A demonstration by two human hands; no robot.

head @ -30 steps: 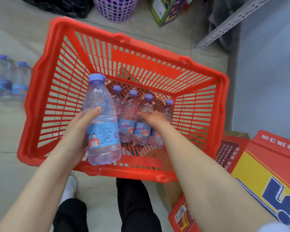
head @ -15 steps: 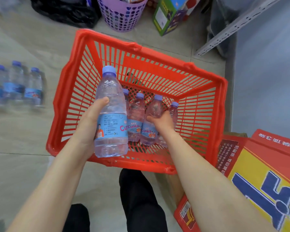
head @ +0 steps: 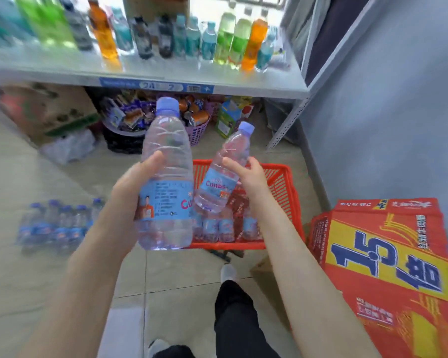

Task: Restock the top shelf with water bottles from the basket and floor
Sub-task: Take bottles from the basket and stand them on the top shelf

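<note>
L hand (head: 137,187) is gripping a full water bottle (head: 166,182) at its label, upright. R hand (head: 248,177) is holding a second bottle (head: 223,177) mid-body, tilted, above the red basket (head: 282,192). Both prob. heavy-ish w/ thin, slick, squashy walls, so the label band is offering the best hold. Floor pack (head: 60,223) is waiting left; shelf (head: 140,71) is sitting beyond.

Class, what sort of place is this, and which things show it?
Probably a small shop: a shelf lined with drinks, a price label on its edge, and a red shopping basket holding water bottles.
</note>
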